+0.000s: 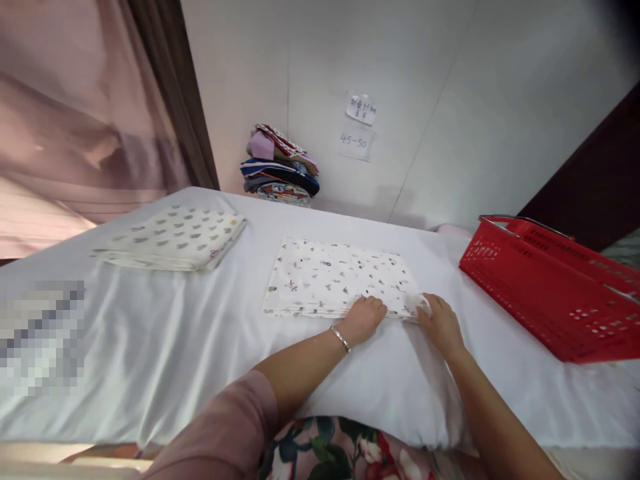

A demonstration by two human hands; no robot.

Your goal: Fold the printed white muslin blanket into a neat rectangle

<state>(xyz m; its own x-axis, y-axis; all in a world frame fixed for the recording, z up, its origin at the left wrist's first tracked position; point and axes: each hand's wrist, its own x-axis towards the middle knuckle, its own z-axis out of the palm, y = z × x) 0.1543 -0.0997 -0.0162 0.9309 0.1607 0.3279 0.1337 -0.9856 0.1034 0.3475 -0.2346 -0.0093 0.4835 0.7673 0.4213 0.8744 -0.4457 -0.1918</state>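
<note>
**Soft printed cloth, two hands on the near edge, red basket off to the right**

So the printed cloth (335,267) is lying flat in a folded rectangle on the white-covered table (200,347), right in front of the person. Looks like thin, floppy cotton, so my guess is it's light, not fragile and not very slippery, but quick to crease or let its layers slide apart. The near edge shows several layers, so that edge and its corners seem the best places to grab, ideally with all the layers caught together.

The right hand (443,327) has the near right corner pinched between thumb and fingers, and the fabric bunches a little there. The left hand (367,319) sits on the near edge with its fingers curled; can't tell if it's actually gripping or just pressing.

As for what's around: a second folded cloth (185,233) lies well apart on the left, and a stack of fabrics (280,167) sits by the wall at the back. The red basket (540,287) is the bulky one, on the right and apart from the cloth. Doesn't block either hand, though a wide swing of the right elbow could bump it.
</note>
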